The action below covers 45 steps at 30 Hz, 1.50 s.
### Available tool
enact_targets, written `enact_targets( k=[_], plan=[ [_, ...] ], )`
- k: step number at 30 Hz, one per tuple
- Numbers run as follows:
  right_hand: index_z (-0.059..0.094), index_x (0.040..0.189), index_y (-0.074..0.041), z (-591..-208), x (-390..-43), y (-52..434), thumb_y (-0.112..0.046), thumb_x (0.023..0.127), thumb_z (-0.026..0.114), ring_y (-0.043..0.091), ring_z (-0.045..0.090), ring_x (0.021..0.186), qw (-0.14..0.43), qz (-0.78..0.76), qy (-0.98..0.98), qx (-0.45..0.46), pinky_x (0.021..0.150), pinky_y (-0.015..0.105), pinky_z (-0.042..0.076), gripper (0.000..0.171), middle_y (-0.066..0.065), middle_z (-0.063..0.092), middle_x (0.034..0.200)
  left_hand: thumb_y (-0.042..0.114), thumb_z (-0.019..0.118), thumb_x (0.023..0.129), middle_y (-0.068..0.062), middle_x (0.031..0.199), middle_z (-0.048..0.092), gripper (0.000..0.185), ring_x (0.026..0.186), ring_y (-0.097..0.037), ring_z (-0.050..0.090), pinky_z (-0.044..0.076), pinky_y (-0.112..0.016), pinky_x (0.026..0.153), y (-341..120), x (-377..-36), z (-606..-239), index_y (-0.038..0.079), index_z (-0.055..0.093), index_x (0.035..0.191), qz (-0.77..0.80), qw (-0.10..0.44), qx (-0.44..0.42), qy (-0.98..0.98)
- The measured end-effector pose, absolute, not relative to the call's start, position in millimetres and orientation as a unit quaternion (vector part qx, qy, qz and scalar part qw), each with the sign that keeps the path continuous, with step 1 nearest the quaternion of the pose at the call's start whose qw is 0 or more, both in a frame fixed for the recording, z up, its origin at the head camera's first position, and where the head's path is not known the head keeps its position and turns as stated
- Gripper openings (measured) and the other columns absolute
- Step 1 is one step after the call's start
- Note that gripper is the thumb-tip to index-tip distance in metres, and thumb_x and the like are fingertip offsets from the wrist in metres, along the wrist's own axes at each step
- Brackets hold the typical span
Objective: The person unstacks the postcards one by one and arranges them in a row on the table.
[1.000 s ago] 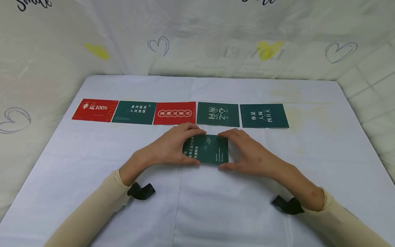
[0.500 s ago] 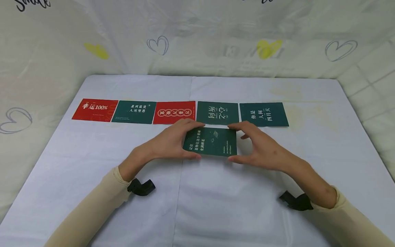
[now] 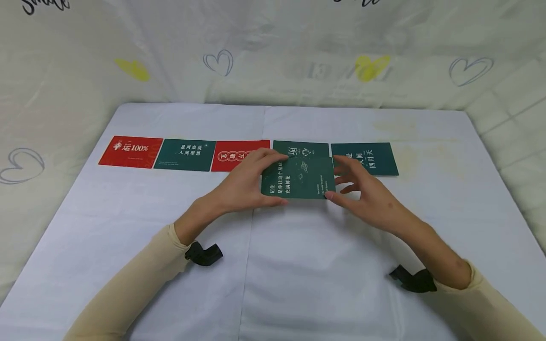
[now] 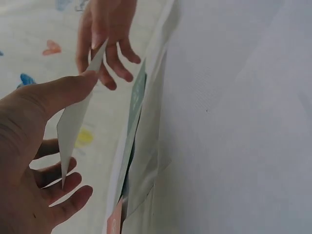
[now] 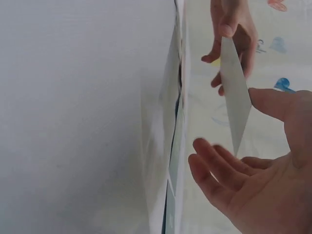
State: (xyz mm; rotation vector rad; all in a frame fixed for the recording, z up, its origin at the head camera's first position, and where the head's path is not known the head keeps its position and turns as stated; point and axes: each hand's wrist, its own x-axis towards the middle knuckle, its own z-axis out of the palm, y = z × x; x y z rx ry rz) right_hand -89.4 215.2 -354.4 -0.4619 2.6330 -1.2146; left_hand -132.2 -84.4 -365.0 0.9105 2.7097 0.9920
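Observation:
Held level between both hands in the head view is a dark green card point(image 3: 298, 180) with white Chinese text and small planet drawings. My left hand point(image 3: 241, 187) grips its left end, thumb at the near edge and fingers at the far edge. On the other end, my right hand point(image 3: 373, 203) pinches the near and far right corners, its remaining fingers spread loosely. Both wrist views show the pale underside of the card point(image 4: 73, 122) up off the tabletop. It overlaps the near part of another green card point(image 3: 300, 148) in the head view.
A row of cards runs across the white-covered table point(image 3: 179, 293): a red card point(image 3: 130, 152), a green card point(image 3: 185, 154), a red card point(image 3: 223, 156) partly behind the left hand, and a green card point(image 3: 381, 158) at right. A patterned curtain point(image 3: 273, 42) hangs behind.
Both hands have lifted the green card and carried it away from me and slightly right, toward the row. More of its right end shows now. The row has stayed put.

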Motion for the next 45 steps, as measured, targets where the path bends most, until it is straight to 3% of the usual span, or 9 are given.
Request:
enact_targets(
  k=[5,9,13,27,34,45],
  plan=[
    [0.026,0.163,-0.017,-354,-86,218,-0.031,0.100,0.071,0.022,0.071,0.110,0.104,-0.405,0.899,-0.132,0.094,0.033,0.057,0.079,0.010,0.061,0.127,0.045,0.091,0.076,-0.001,0.154,0.046,0.090,0.141,-0.016,0.042,0.054,-0.039,0.109,-75,-137,-366,0.022,0.050,0.153,0.332,0.047,0.295,0.895],
    [0.033,0.160,-0.016,-358,-85,221,-0.028,0.102,0.068,0.016,0.076,0.098,0.074,-0.412,0.900,-0.122,0.088,0.023,0.053,0.069,0.006,0.068,0.114,0.045,0.090,0.077,0.000,0.153,0.047,0.087,0.141,-0.015,0.042,0.053,-0.037,0.108,-67,-141,-366,0.021,0.052,0.151,0.338,0.037,0.296,0.893],
    [0.036,0.158,-0.011,-362,-85,224,-0.021,0.104,0.065,0.012,0.078,0.088,0.050,-0.460,0.879,-0.116,0.087,0.013,0.052,0.063,0.013,0.071,0.105,0.045,0.090,0.078,0.000,0.152,0.047,0.083,0.141,-0.015,0.041,0.054,-0.036,0.107,-61,-144,-366,0.020,0.055,0.149,0.342,0.030,0.298,0.891],
    [0.036,0.156,-0.006,-371,-82,229,-0.009,0.104,0.062,0.014,0.077,0.082,0.063,-0.550,0.825,-0.114,0.080,0.020,0.057,0.058,0.014,0.069,0.098,0.043,0.090,0.078,-0.001,0.151,0.047,0.076,0.140,-0.016,0.043,0.055,-0.035,0.106,-52,-146,-372,0.021,0.059,0.144,0.342,0.021,0.304,0.889],
    [0.037,0.153,-0.002,-373,-83,231,-0.005,0.104,0.060,0.014,0.077,0.079,0.049,-0.577,0.807,-0.116,0.078,0.021,0.058,0.054,0.002,0.068,0.091,0.045,0.089,0.079,-0.001,0.153,0.046,0.076,0.140,-0.016,0.042,0.055,-0.034,0.104,-47,-147,-372,0.022,0.059,0.144,0.335,0.018,0.297,0.894],
    [0.033,0.154,-0.001,-375,-83,230,-0.012,0.105,0.060,0.013,0.077,0.080,0.045,-0.625,0.776,-0.079,0.075,0.023,0.060,0.056,0.003,0.074,0.094,0.043,0.089,0.079,-0.002,0.154,0.045,0.076,0.142,-0.018,0.040,0.054,-0.034,0.107,-40,-149,-371,0.022,0.059,0.145,0.329,0.019,0.299,0.896]
  ],
)
